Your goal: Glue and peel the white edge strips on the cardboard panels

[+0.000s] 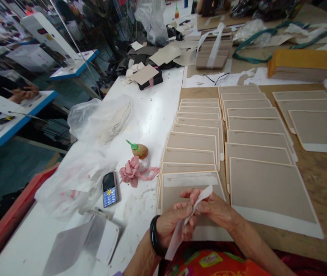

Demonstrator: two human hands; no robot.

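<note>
A thin whitish strip runs through both hands at the front of the table. My left hand, with a black bangle on its wrist, is closed around the strip's middle. My right hand pinches it near the upper end. Just beneath and beyond the hands lies a grey-beige panel with a pale band along its top edge. It belongs to a column of overlapping panels. To the right, a second overlapping column ends in a larger panel with a white lower border.
Left of the panels are a mobile phone, a crumpled pink cloth strip, a small green-tipped bottle and plastic bags. More panels lie at right. A yellow stack and a tied bundle stand behind.
</note>
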